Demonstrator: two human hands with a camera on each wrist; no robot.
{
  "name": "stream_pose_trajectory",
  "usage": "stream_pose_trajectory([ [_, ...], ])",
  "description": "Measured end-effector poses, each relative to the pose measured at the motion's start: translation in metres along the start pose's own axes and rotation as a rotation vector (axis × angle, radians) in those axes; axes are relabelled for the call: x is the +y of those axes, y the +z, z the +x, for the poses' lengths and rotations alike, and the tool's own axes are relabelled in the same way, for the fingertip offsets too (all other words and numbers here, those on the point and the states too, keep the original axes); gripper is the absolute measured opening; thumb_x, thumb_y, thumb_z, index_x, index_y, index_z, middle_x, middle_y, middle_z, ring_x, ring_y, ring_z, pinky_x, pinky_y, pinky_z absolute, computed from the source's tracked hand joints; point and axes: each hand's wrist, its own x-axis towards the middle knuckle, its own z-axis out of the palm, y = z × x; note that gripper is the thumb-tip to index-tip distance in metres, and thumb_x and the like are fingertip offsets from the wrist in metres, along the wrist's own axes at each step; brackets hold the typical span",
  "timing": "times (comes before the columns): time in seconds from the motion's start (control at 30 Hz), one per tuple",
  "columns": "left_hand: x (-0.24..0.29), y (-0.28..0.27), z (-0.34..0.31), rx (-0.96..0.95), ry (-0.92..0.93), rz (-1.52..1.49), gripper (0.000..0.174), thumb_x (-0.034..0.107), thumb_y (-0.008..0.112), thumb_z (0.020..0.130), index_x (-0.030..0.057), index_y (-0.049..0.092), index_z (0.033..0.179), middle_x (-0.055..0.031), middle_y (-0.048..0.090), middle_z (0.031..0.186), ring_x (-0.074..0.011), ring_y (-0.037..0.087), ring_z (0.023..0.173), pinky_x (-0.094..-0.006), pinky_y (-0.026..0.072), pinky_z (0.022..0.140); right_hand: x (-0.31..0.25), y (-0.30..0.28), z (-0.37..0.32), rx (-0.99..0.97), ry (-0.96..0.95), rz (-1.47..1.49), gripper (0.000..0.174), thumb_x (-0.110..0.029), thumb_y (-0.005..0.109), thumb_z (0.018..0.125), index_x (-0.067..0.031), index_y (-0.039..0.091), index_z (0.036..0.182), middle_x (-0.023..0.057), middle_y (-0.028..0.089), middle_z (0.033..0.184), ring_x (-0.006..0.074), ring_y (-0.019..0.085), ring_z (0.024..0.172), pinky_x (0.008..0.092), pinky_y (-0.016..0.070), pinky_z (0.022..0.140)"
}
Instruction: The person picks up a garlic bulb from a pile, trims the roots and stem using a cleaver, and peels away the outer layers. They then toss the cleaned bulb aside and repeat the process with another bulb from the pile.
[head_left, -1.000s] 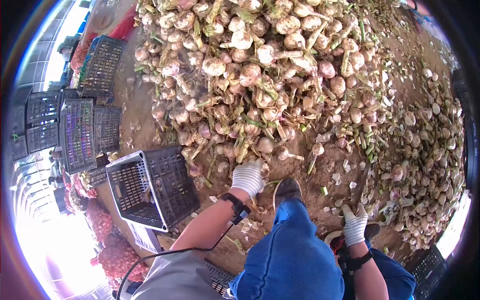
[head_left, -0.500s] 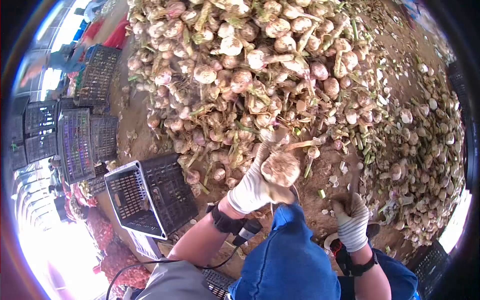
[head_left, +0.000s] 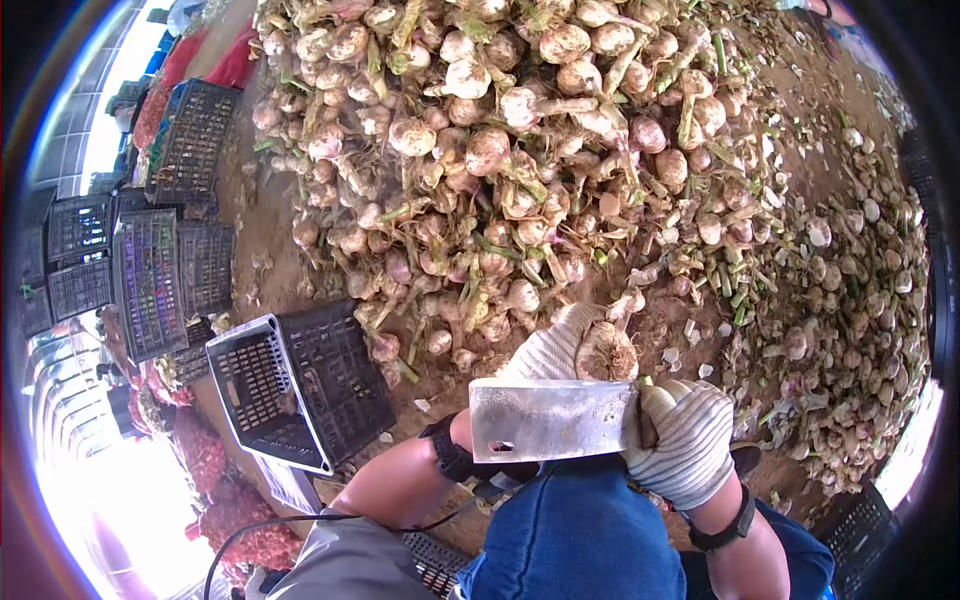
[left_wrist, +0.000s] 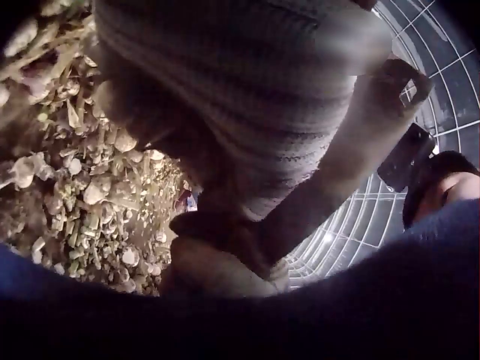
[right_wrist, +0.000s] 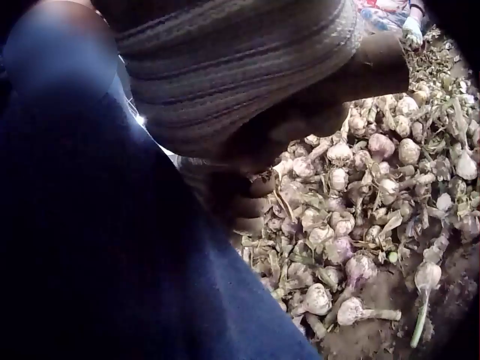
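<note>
In the head view my gloved left hand holds a garlic bulb, its root side facing up, just in front of my raised knee. My gloved right hand grips a cleaver by its handle. The broad blade lies across the view, its upper edge close to the bulb, and covers part of the left hand. In the left wrist view the striped glove fills the middle, with the blade beside it. The right wrist view shows the other glove up close.
A large heap of garlic with stems spreads ahead, and a pile of smaller bulbs lies at right. A tipped black crate stands at left, with stacked crates and red net sacks beyond.
My left hand went from the heap's edge up toward my knee, bringing the garlic bulb. My right hand moved left from low at the right, and the cleaver now lies across in front of the left hand.
</note>
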Motion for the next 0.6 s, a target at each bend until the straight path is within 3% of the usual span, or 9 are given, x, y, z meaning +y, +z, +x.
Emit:
stream_pose_trajectory([
  [0.1,-0.009,0.017,-0.004,-0.001,0.010,0.020,0.051,0.045,0.045,0.096,0.0033,0.054,0.123,-0.0175,0.062,0.113,-0.0279,0.065,0.093,-0.0405,0.0537,0.084,0.001,0.000,0.003,-0.046,-0.009,-0.024,0.022,-0.018,0.065,0.071,-0.0083,0.050,0.059,0.0123,0.048,0.053,0.0342,0.052,0.049,0.0449,0.0420,0.049],
  [0.17,-0.008,0.021,-0.006,0.154,-0.094,0.006,0.050,0.043,0.045,0.096,0.0034,0.052,0.125,-0.0168,0.061,0.115,-0.0263,0.063,0.097,-0.0385,0.0531,0.086,0.007,0.005,0.005,0.009,-0.039,-0.037,0.023,-0.019,0.065,0.071,-0.0083,0.049,0.059,0.0126,0.048,0.053,0.0339,0.052,0.049,0.0449,0.0420,0.049],
  [0.23,-0.005,0.013,-0.009,0.167,-0.101,-0.001,0.051,0.042,0.046,0.096,0.0030,0.048,0.129,-0.0163,0.060,0.118,-0.0253,0.061,0.101,-0.0379,0.0514,0.090,0.009,0.007,0.005,0.017,-0.010,-0.044,0.024,-0.019,0.065,0.072,-0.0087,0.048,0.057,0.0127,0.047,0.052,0.0337,0.051,0.049,0.0447,0.0412,0.049],
  [0.3,0.004,-0.012,-0.006,0.028,-0.015,0.011,0.055,0.042,0.047,0.096,0.0019,0.043,0.133,-0.0161,0.057,0.123,-0.0250,0.059,0.106,-0.0387,0.0485,0.095,0.011,0.006,0.006,0.020,-0.057,-0.073,0.023,-0.013,0.063,0.072,-0.0079,0.047,0.056,0.0123,0.045,0.050,0.0338,0.048,0.046,0.0437,0.0389,0.046],
  [0.37,0.004,-0.020,0.001,0.078,0.135,0.278,0.054,0.033,0.053,0.094,0.0013,0.039,0.135,-0.0153,0.055,0.125,-0.0251,0.057,0.109,-0.0382,0.0451,0.099,0.015,0.005,0.004,0.028,-0.087,-0.067,0.019,-0.010,0.062,0.071,-0.0071,0.048,0.059,0.0133,0.044,0.051,0.0356,0.047,0.047,0.0443,0.0370,0.046],
  [0.47,-0.004,-0.003,-0.012,0.075,0.370,1.113,0.063,0.025,0.065,0.085,0.0022,0.037,0.136,-0.0103,0.055,0.120,-0.0182,0.056,0.106,-0.0332,0.0444,0.096,0.043,0.009,0.003,0.077,-0.165,-0.094,0.011,-0.007,0.061,0.070,-0.0050,0.051,0.065,0.0139,0.049,0.057,0.0301,0.053,0.052,0.0401,0.0409,0.049],
  [0.53,-0.012,0.025,-0.025,0.034,0.516,1.826,0.073,0.022,0.074,0.076,0.0035,0.037,0.135,-0.0056,0.056,0.114,-0.0113,0.055,0.103,-0.0285,0.0455,0.091,0.096,0.014,-0.003,0.054,0.387,-0.070,0.011,-0.011,0.060,0.071,-0.0019,0.062,0.077,0.0189,0.062,0.072,0.0320,0.061,0.062,0.0382,0.0501,0.060],
  [0.57,-0.017,0.028,-0.028,0.165,0.464,1.776,0.076,0.018,0.078,0.068,0.0023,0.040,0.132,-0.0010,0.059,0.101,-0.0098,0.058,0.092,-0.0262,0.0470,0.083,0.150,0.023,-0.023,0.131,0.518,-0.005,0.016,-0.007,0.058,0.072,0.0005,0.062,0.086,0.0179,0.065,0.079,0.0271,0.063,0.067,0.0355,0.0509,0.065],
  [0.6,-0.016,0.034,-0.031,0.214,0.427,1.940,0.075,0.018,0.078,0.068,0.0024,0.040,0.131,-0.0010,0.060,0.099,-0.0104,0.059,0.090,-0.0265,0.0477,0.081,0.199,0.031,-0.039,0.204,0.634,0.061,0.023,-0.004,0.056,0.073,0.0028,0.063,0.095,0.0170,0.067,0.085,0.0222,0.064,0.072,0.0328,0.0518,0.070],
])
